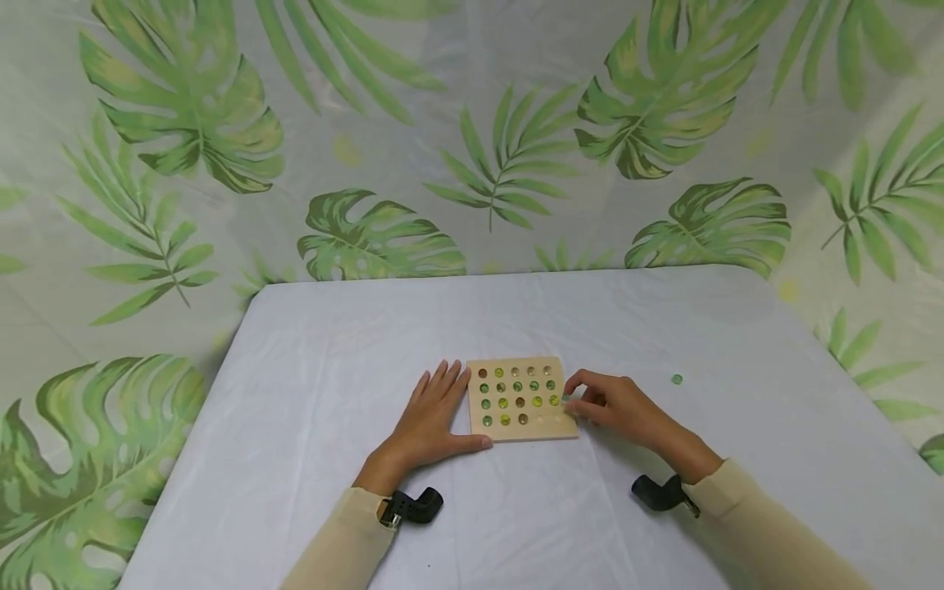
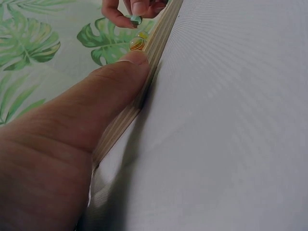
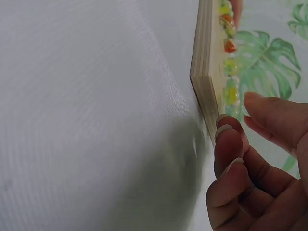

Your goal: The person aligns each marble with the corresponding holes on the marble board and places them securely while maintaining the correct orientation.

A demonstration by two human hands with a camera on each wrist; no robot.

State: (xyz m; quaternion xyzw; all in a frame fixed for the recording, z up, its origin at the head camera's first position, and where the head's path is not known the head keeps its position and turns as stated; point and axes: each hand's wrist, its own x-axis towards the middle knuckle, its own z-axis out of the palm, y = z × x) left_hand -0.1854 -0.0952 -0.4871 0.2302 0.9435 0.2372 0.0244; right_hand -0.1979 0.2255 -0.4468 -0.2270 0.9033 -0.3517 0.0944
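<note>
A pale wooden board (image 1: 478, 393) lies on the table, with rows of glass marbles in its round hollows. Green, yellow, brown and clear marbles show; two hollows at the right of the front row are bare. My left hand (image 1: 431, 422) rests against the board's left side, fingers straight, thumb on the front left corner. In the left wrist view, that thumb (image 2: 106, 96) presses the board's edge beside a yellow-orange marble (image 2: 136, 44). Over the board's right edge, my right hand (image 1: 619, 406) pinches a greenish marble (image 2: 136, 19) between thumb and finger; in the right wrist view the fingers hide it.
A loose green marble (image 1: 677, 378) lies on the white tablecloth (image 1: 354, 344), right of the board. Behind the table hangs a leaf-patterned cloth (image 1: 501, 164). Black wrist cameras (image 1: 422, 506) are strapped at both sleeves.
</note>
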